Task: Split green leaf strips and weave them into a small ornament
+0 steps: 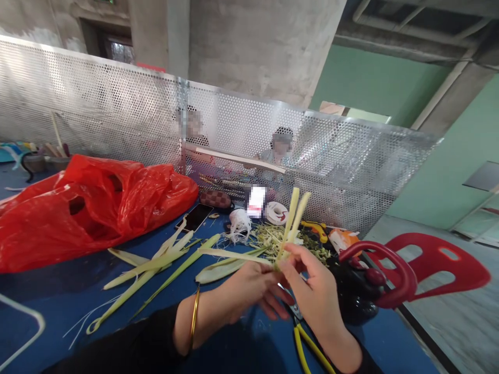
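Note:
Pale green leaf strips point(290, 223) stand upright from the fingertips of my right hand point(314, 288), which pinches them at their base. My left hand point(249, 291), with a gold bracelet at its wrist, meets it there, its thumb and finger closed on another strip point(234, 254) that points left. Below my right hand lie pliers with yellow handles point(306, 348), their jaws partly hidden by the hands. Long pale leaves point(152, 267) are spread on the blue table point(230, 345) to the left. Small green trimmings point(268, 236) are heaped behind my hands.
A red plastic bag point(105, 208) covers the table's back left. Behind the hands are a dark phone point(197, 217), a lit phone point(256, 201), white string point(239, 226) and a tape roll point(277, 213). A black kettle point(353, 291) stands right. People sit beyond a perforated metal screen point(241, 117).

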{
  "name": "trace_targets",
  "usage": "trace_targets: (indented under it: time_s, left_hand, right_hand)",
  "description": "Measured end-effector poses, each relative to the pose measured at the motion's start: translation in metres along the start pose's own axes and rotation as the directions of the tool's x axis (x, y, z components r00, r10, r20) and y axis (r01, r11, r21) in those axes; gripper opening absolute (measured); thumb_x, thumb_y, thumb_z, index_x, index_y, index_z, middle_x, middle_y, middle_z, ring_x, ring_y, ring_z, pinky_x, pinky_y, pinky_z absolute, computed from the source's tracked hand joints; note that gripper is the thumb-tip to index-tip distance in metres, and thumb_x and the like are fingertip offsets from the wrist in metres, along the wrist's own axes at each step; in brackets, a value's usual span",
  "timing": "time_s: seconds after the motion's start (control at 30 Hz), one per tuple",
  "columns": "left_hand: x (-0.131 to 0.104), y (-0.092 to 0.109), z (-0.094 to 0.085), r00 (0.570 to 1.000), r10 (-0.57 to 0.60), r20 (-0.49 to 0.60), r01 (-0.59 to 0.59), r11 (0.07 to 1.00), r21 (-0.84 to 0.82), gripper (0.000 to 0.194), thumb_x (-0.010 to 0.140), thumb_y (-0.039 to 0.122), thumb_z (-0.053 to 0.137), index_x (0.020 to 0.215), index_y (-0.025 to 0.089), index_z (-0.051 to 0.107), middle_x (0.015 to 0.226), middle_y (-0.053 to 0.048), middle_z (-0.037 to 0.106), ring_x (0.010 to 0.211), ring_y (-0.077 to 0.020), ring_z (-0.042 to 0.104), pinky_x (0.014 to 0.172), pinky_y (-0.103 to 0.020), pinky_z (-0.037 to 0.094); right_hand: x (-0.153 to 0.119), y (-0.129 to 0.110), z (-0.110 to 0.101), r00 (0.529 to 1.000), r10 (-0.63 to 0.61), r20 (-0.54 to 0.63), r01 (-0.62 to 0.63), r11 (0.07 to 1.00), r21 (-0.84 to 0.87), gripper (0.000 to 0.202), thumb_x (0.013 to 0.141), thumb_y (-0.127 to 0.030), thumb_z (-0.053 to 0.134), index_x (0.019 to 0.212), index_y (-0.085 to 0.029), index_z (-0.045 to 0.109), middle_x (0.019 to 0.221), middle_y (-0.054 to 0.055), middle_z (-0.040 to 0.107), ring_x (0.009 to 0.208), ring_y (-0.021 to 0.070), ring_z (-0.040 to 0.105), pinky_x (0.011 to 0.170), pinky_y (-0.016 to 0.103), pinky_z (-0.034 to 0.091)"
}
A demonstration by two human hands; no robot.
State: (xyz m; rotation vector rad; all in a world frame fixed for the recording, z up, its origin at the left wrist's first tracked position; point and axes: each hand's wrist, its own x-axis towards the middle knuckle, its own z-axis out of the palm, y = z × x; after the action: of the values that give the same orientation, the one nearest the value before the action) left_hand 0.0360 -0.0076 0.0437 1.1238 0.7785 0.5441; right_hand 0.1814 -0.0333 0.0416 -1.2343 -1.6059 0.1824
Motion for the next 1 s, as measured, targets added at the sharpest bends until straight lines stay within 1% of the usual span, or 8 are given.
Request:
trace_targets:
  time_s: [0.07, 0.2, 0.3, 0.43, 0.57, 0.77, 0.87, 1.0]
  left_hand:
    - [0.002, -0.004, 0.002, 1.0, 0.015, 0.021, -0.017, 0.998, 0.06, 0.032, 0.082, 0.043, 0.057, 0.083, 0.012, 0.064, 0.077, -0.009, 0.071, 0.054, -0.0154, 0.064, 0.052, -0.026, 0.046]
    - [0.002, -0.006, 0.0, 0.998, 0.004, 0.066, -0.008, 0.998, 0.061, 0.031, 0.081, 0.044, 0.06, 0.089, 0.014, 0.063, 0.077, -0.007, 0.071, 0.056, -0.0144, 0.064, 0.054, -0.025, 0.046]
    - [0.0, 0.0, -0.004, 0.997, 0.008, 0.082, -0.008, 1.0, -0.003, 0.041, 0.084, 0.053, 0.054, 0.086, 0.014, 0.063, 0.082, -0.01, 0.072, 0.061, -0.0162, 0.066, 0.058, -0.027, 0.048]
    - [0.0, 0.008, -0.008, 0.997, -0.015, 0.073, 0.022, 0.994, -0.104, 0.041, 0.09, 0.047, 0.044, 0.084, 0.011, 0.063, 0.084, -0.014, 0.072, 0.064, -0.018, 0.068, 0.062, -0.03, 0.049]
    - [0.003, 0.008, -0.011, 0.995, -0.049, 0.083, 0.06, 0.988, -0.141, 0.049, 0.092, 0.049, 0.035, 0.09, 0.009, 0.063, 0.086, -0.016, 0.072, 0.064, -0.0181, 0.069, 0.063, -0.029, 0.05]
    - [0.003, 0.006, -0.011, 0.998, 0.035, 0.045, -0.032, 0.997, -0.066, 0.032, 0.082, 0.044, 0.06, 0.093, 0.014, 0.06, 0.084, -0.011, 0.073, 0.062, -0.0167, 0.069, 0.058, -0.026, 0.05]
    - [0.002, 0.006, -0.01, 0.999, 0.045, 0.028, -0.044, 0.999, -0.029, 0.029, 0.082, 0.041, 0.06, 0.092, 0.014, 0.06, 0.082, -0.01, 0.073, 0.061, -0.0157, 0.069, 0.057, -0.025, 0.05]
    - [0.003, 0.004, -0.01, 0.998, 0.018, 0.057, -0.014, 0.998, -0.065, 0.036, 0.084, 0.048, 0.056, 0.093, 0.013, 0.061, 0.084, -0.011, 0.073, 0.062, -0.0168, 0.069, 0.058, -0.026, 0.05]
  right_hand:
    - [0.0, 0.0, 0.003, 0.998, 0.017, 0.063, -0.017, 1.0, -0.011, 0.02, 0.086, -0.035, 0.059, 0.092, -0.018, 0.066, 0.064, -0.002, 0.058, 0.059, 0.0143, 0.056, 0.061, 0.023, 0.046]
    - [0.005, 0.002, 0.005, 0.992, 0.081, 0.093, -0.087, 0.994, 0.066, 0.026, 0.086, -0.037, 0.057, 0.07, -0.017, 0.064, 0.068, 0.002, 0.061, 0.062, 0.0154, 0.055, 0.058, 0.023, 0.045]
    - [0.008, 0.002, 0.003, 0.981, 0.163, 0.106, -0.179, 0.972, 0.154, 0.026, 0.085, -0.038, 0.058, 0.072, -0.017, 0.065, 0.067, 0.002, 0.063, 0.061, 0.0156, 0.056, 0.056, 0.023, 0.046]
    - [0.006, 0.001, 0.001, 0.974, 0.213, 0.082, -0.224, 0.956, 0.187, 0.022, 0.085, -0.037, 0.059, 0.077, -0.018, 0.066, 0.068, 0.002, 0.066, 0.058, 0.015, 0.057, 0.057, 0.023, 0.047]
    - [0.004, 0.001, 0.0, 0.981, 0.192, 0.036, -0.195, 0.973, 0.122, 0.021, 0.085, -0.037, 0.059, 0.077, -0.018, 0.065, 0.067, 0.001, 0.066, 0.058, 0.0151, 0.059, 0.059, 0.024, 0.048]
    - [0.008, 0.003, -0.004, 0.994, 0.104, -0.03, -0.106, 0.993, -0.06, 0.025, 0.087, -0.039, 0.056, 0.075, -0.019, 0.065, 0.077, 0.004, 0.071, 0.071, 0.019, 0.063, 0.067, 0.027, 0.049]
    - [0.009, 0.005, -0.006, 0.996, 0.084, -0.028, -0.087, 0.99, -0.108, 0.025, 0.087, -0.039, 0.055, 0.077, -0.019, 0.066, 0.078, 0.005, 0.072, 0.071, 0.0198, 0.064, 0.066, 0.028, 0.049]
    - [0.009, 0.009, -0.005, 1.0, -0.005, -0.024, 0.002, 0.993, -0.119, 0.019, 0.087, -0.035, 0.057, 0.081, -0.02, 0.068, 0.083, 0.005, 0.073, 0.077, 0.0217, 0.065, 0.069, 0.03, 0.05]
